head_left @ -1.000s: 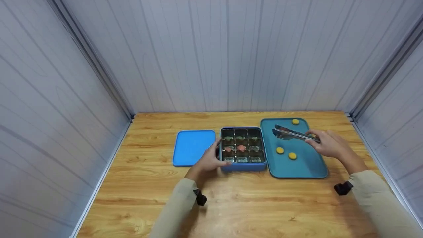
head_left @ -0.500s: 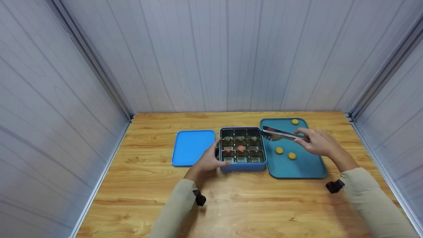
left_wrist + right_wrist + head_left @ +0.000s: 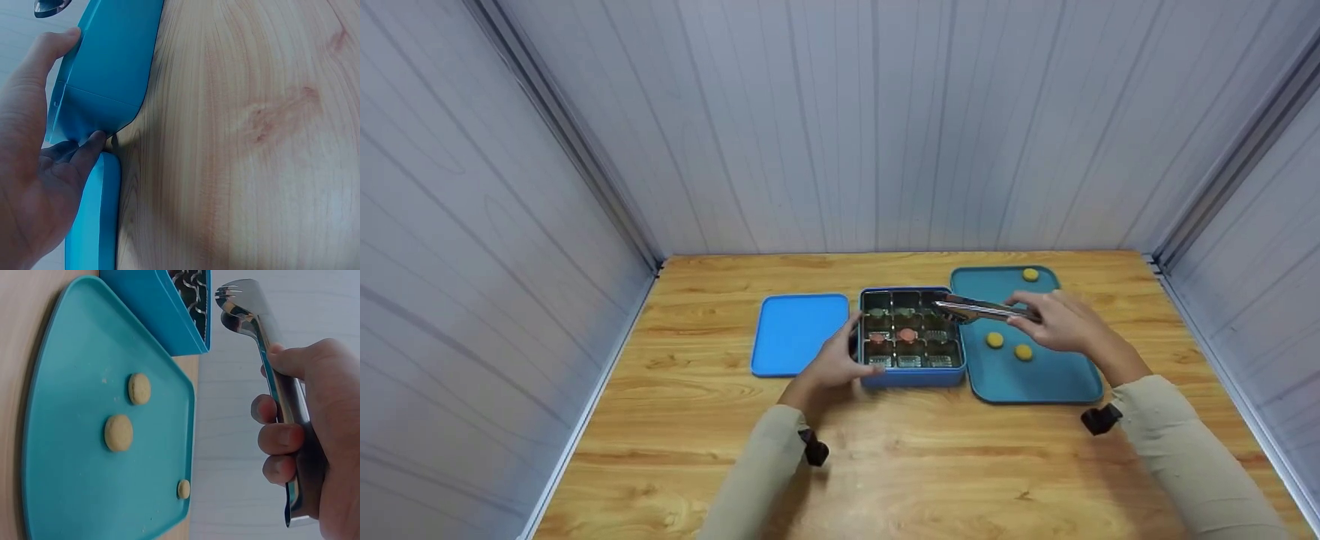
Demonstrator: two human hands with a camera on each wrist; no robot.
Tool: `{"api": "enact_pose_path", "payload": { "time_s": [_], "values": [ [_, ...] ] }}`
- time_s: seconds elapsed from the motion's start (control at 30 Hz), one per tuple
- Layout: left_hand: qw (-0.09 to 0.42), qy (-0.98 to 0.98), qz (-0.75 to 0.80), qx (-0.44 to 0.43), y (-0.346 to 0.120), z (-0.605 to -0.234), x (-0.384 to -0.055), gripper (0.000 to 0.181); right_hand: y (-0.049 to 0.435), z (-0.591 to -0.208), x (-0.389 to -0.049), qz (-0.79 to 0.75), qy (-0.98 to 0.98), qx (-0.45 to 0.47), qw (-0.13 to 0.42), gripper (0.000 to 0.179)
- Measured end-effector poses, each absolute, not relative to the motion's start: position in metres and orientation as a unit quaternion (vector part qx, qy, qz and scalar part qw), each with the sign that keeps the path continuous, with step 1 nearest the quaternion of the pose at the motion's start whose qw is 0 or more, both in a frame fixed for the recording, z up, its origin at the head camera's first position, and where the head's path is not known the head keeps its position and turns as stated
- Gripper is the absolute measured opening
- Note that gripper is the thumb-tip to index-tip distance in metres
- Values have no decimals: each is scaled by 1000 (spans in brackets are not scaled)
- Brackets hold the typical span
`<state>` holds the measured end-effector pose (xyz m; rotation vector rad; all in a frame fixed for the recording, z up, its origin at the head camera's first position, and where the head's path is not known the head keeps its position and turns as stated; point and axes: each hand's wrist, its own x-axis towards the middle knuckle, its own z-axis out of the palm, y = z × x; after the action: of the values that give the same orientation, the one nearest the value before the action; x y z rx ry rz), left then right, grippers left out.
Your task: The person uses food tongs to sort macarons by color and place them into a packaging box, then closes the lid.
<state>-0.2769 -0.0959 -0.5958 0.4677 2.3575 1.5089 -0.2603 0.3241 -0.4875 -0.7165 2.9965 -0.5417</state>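
Note:
My left hand [image 3: 834, 361] holds the front left corner of a blue box [image 3: 913, 379], thumb at the front rim and fingers along the left side. Inside the box is a divided insert with several compartments; green round pieces lie in the back row and two pink-red round pieces [image 3: 908, 335] in the middle row. My right hand [image 3: 1054, 321] grips metal tongs [image 3: 292, 402], whose tips hang over the box's back right compartments. In the right wrist view the tips, one forked, stand slightly apart with nothing visible between them.
A teal tray [image 3: 1035, 386] stands right of the box, bearing three yellow round cookies [image 3: 118, 433]. The flat blue lid [image 3: 799, 337] lies left of the box. Pale panel walls [image 3: 840, 135] enclose the wooden table [image 3: 930, 465] behind and on both sides.
My right hand has carried the tongs leftward from above the tray to over the box's back right part. My left hand keeps its hold on the box; the cookies on the tray stay put.

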Motion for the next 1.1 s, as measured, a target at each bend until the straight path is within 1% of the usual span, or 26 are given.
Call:
{"api": "enact_pose_path", "payload": {
  "time_s": [0.2,0.43,0.9,1.1],
  "values": [
    [155,817,530,163,-95,-595,-277,122,317,-498,-262,-171,956,-240,-1,31],
    [157,804,550,164,-96,-595,-276,122,309,-506,-263,-163,956,-242,-5,32],
    [152,818,531,160,-93,-593,-273,123,308,-509,-263,-158,960,-232,12,31],
    [154,810,541,165,-93,-595,-274,122,307,-512,-262,-162,959,-233,3,29]
  ]
}}
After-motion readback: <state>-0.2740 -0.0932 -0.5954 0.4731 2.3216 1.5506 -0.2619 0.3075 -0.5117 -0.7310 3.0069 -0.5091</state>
